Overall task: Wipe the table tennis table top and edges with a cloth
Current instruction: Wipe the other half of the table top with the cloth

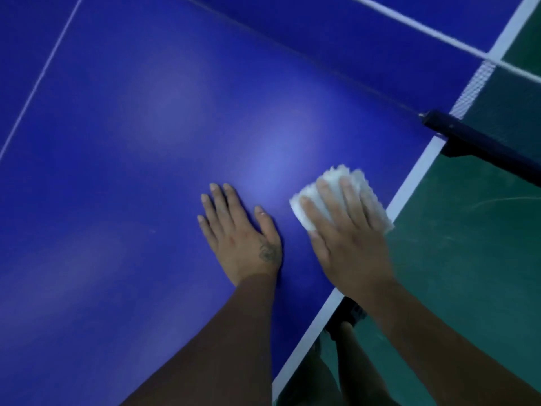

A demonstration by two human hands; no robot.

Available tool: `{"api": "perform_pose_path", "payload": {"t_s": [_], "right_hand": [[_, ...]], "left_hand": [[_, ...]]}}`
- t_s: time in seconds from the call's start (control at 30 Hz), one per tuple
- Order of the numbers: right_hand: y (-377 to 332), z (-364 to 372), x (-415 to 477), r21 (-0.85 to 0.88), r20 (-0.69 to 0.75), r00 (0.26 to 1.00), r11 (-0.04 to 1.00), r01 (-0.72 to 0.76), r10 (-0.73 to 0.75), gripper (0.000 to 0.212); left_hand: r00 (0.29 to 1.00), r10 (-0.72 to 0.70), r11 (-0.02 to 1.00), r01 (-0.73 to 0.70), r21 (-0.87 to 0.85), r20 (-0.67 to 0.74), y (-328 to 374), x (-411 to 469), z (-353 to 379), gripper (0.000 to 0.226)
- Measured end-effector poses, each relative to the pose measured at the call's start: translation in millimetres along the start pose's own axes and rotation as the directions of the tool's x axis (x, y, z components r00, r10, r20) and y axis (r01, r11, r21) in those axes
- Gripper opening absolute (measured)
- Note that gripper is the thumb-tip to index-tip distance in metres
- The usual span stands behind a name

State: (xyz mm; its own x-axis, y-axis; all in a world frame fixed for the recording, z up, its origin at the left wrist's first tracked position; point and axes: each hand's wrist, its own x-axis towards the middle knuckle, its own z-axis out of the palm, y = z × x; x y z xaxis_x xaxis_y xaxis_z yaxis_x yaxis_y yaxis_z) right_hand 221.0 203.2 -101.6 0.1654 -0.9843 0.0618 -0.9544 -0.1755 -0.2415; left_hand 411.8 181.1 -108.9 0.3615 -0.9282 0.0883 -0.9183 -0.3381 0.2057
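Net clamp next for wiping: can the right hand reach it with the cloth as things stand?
Probably yes: the right hand presses the cloth beside the table edge, and only bare table top lies between it and the net clamp.

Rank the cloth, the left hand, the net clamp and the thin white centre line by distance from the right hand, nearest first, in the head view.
1. cloth, pressed under the right hand.
2. left hand, flat, just to its left.
3. net clamp, ahead and to the right.
4. centre line, far left.
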Motion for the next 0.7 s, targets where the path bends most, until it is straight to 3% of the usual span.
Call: {"api": "perform_pose_path", "payload": {"t_s": [0.03, 0.07, 0.17, 0.3, 0.43, 0.57, 0.63, 0.7], "right_hand": [[6, -2, -9, 0.003, -0.007, 0.998, 0.998, 0.058, -0.058, 0.057], [15, -5, -12, 0.005, -0.020, 1.000, 1.000, 0.023, -0.023, 0.057], [18, -13, -10, 0.057, 0.007, 0.967, 0.965, -0.255, 0.255, 0.057], [10, -12, -31, 0.077, 0.011, 0.999, 0.996, -0.033, 0.032, 0.055], [-1, -9, -30, 0.057, 0.016, 0.970, 0.969, -0.242, 0.241, 0.060], [-35, -3, -49, 0.057, 0.011, 0.979, 0.977, -0.205, 0.204, 0.060], [-49, -4, -61, 0.034, 0.015, 0.982, 0.982, -0.188, 0.188, 0.060], [-66, -5, -70, 0.023, 0.033, 0.984, 0.984, -0.178, 0.177, 0.060]], "left_hand": [[1.000, 0.004, 1.000, -0.004, -0.009, 0.004, -1, 0, 0, 0.068], [1.000, 0.008, 1.000, -0.008, -0.015, 0.006, -1, -1, 1, 0.068], [1.000, 0.000, 1.000, 0.000, -0.013, 0.006, -1, -1, 2, 0.068], [1.000, -0.001, 1.000, 0.001, -0.009, 0.024, 2, 0, -2, 0.070], [1.000, 0.007, 1.000, -0.006, -0.021, 0.029, 1, -3, -4, 0.070], [0.999, -0.017, 0.996, 0.021, -0.081, 0.051, 2, -3, -9, 0.067], [0.997, -0.030, 0.977, 0.044, -0.208, 0.068, 3, -3, -17, 0.061], [0.996, -0.044, 0.882, 0.076, -0.465, 0.079, -9, -5, -30, 0.053]]}}
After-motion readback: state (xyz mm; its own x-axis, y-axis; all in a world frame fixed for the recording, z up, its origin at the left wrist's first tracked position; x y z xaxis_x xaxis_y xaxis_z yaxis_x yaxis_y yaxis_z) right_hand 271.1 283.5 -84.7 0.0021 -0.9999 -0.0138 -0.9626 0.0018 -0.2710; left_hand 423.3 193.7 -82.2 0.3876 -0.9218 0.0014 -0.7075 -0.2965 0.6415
